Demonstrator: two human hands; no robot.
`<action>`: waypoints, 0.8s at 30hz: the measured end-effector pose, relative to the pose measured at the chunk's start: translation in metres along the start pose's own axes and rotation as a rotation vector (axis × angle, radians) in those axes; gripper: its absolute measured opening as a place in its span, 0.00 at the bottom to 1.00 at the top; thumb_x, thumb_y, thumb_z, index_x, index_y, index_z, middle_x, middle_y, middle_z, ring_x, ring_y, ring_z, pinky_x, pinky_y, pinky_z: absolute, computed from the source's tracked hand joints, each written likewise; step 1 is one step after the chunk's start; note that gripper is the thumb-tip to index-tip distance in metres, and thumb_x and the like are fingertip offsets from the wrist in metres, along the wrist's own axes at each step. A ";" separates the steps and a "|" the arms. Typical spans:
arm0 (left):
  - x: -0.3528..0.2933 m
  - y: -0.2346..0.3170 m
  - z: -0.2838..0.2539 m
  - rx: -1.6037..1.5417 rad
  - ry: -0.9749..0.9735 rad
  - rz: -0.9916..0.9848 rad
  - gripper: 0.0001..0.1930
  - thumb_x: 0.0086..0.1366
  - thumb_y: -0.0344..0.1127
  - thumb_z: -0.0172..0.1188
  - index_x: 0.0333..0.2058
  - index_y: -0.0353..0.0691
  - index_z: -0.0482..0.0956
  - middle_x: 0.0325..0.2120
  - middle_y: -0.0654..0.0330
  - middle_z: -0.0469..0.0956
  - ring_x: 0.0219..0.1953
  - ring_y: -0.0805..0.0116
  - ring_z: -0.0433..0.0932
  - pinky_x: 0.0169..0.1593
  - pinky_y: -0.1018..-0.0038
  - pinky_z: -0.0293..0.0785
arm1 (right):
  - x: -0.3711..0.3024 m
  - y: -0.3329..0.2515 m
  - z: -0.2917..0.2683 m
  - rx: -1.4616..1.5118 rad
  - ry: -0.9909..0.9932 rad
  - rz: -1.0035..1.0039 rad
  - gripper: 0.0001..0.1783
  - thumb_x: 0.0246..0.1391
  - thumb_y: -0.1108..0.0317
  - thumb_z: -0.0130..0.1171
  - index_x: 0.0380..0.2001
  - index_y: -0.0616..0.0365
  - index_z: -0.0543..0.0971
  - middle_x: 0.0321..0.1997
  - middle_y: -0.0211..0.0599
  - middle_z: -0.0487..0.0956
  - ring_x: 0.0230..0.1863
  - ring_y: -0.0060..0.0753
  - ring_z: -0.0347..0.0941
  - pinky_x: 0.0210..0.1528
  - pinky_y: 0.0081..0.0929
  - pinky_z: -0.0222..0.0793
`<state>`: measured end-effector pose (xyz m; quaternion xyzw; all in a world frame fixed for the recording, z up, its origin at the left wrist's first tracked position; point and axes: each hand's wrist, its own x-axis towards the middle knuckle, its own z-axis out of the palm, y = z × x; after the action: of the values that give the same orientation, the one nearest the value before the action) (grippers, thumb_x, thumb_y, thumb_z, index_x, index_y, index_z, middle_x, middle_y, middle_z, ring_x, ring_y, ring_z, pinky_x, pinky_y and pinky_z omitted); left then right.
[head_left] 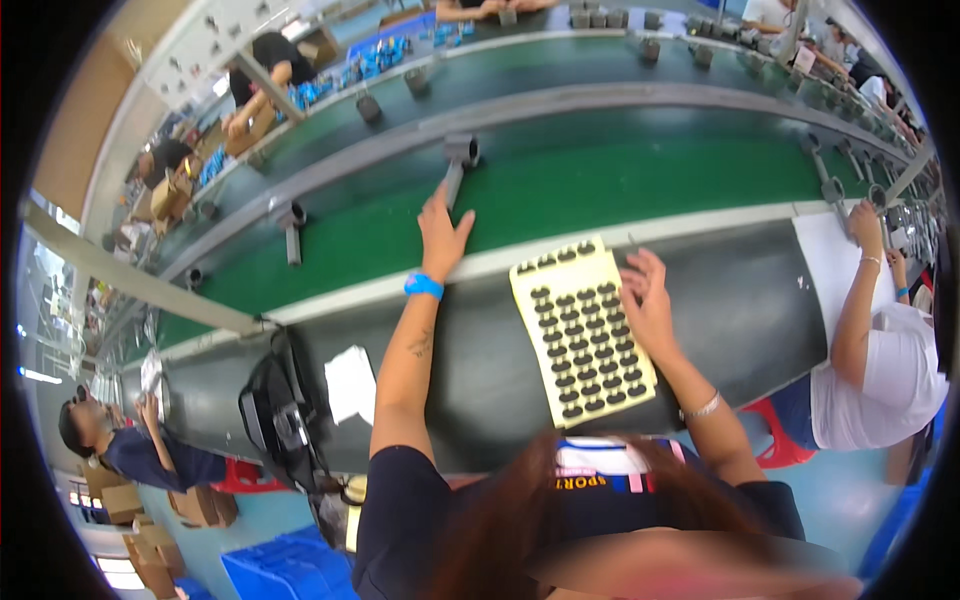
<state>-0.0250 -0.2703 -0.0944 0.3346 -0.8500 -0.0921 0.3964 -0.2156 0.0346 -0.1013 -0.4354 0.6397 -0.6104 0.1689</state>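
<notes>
My left hand (443, 238) reaches over the green conveyor belt (600, 180), thumb spread away from the fingers. Its fingertips are at the handle end of a grey hair-dryer-shaped part (456, 165) lying on the belt; whether they touch it I cannot tell. At the right edge of a pale yellow sheet (534, 320) is my right hand (648, 310), its fingers loosely bent and apart. Rows of black oval pads (590, 345) cover that sheet, which lies on the dark worktable (730, 300) in front of me. I make out nothing held in either hand.
More grey parts (292, 232) lie along the belt. A black bag (275, 400) and white paper (350, 384) are on the worktable's left. A co-worker in a white shirt (875, 350) works at the right, another person (140, 455) at the left. A metal post (140, 275) crosses at left.
</notes>
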 end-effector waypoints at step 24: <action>0.087 0.007 -0.014 -0.287 -0.474 0.115 0.19 0.53 0.31 0.66 0.46 0.44 0.76 0.28 0.58 0.69 0.28 0.67 0.73 0.35 0.72 0.72 | -0.003 -0.009 -0.004 0.072 0.034 0.097 0.30 0.53 0.84 0.48 0.59 0.63 0.54 0.56 0.49 0.65 0.50 0.32 0.70 0.49 0.23 0.69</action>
<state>-0.0583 -0.3193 -0.0282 0.1954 -0.9147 -0.2648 0.2345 -0.2137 0.0406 -0.0932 -0.3869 0.6404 -0.6317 0.2030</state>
